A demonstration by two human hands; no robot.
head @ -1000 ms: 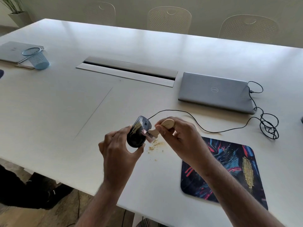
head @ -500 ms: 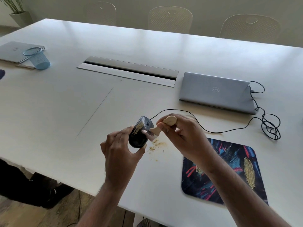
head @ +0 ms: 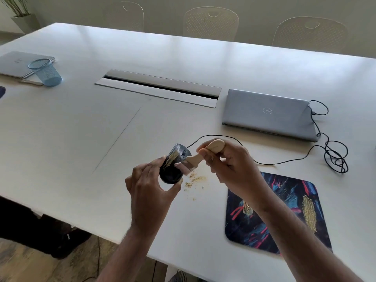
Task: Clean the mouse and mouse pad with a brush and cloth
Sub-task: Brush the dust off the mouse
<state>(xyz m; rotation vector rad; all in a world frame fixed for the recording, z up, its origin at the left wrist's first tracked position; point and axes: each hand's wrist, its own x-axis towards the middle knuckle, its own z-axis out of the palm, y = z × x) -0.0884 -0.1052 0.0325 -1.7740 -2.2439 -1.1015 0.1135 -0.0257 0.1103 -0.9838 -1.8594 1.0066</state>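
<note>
The white tabletop is occupying most of the frame, with its near edge running diagonally from middle left down to bottom centre; broad bare surface is lying open at centre left. A recessed cable slot is sitting in the upper centre. A closed grey laptop is lying at right of centre, with a black cable looping beside it toward the right edge. The mouse pad is lying flat at lower right, close to the near edge, carrying yellowish debris streaks. A second closed laptop is resting at upper left; a blue mesh cup is lying tipped on its side against it, and its contents cannot be determined.

The left hand is gripping the black mouse above the tabletop at frame centre, fingers and thumb curled round its body. The right hand is pinching the wooden handle of the brush, with the bristles touching the right flank of the mouse. Loose crumbs are lying on the tabletop just below the mouse, between the two hands.
</note>
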